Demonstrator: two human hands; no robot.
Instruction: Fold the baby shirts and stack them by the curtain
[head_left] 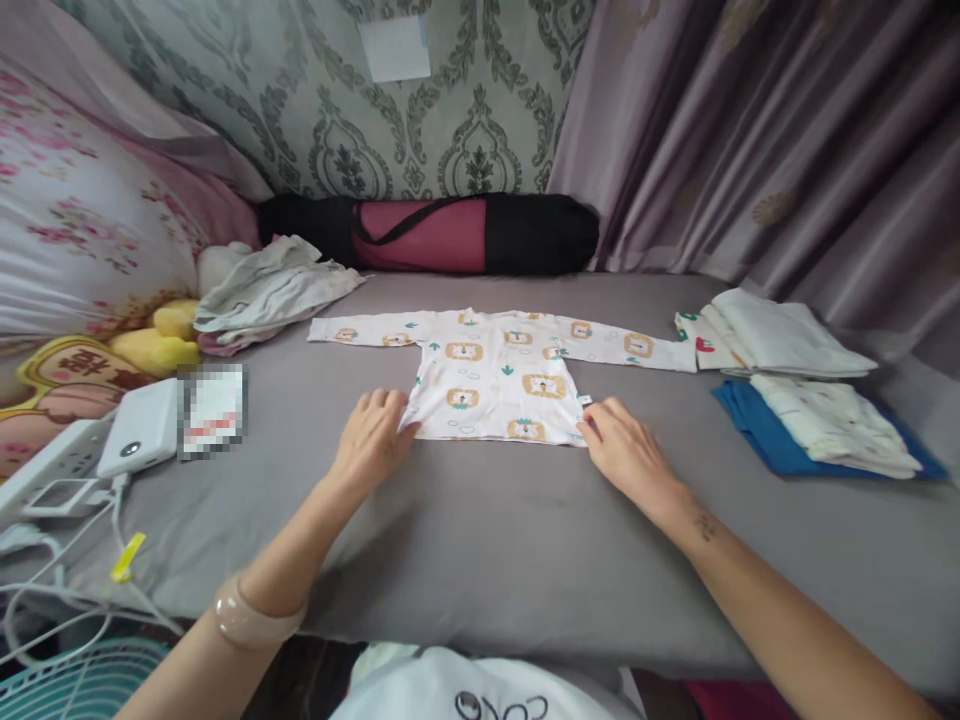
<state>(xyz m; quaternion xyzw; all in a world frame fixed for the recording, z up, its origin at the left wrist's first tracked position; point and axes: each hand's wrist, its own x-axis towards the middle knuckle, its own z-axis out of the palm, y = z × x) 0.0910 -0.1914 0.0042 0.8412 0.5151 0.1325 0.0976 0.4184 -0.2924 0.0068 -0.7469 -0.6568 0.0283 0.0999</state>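
A small white long-sleeved shirt [487,375] printed with tan lion faces and green leaves lies flat on the grey sheet, both sleeves stretched out sideways. At its lower left corner my left hand [373,432] pinches the hem between thumb and fingers. My right hand [626,445] grips the lower right corner, close to a small white tag [585,400]. The fingertips of both hands are partly hidden against the cloth.
Folded clothes [787,335] and a second pile on blue cloth [750,425] lie at right. Crumpled clothes [274,290] sit back left. A power bank [140,425], power strip [56,460] and cables are at left. A black-and-maroon bag [427,235] lies along the wall.
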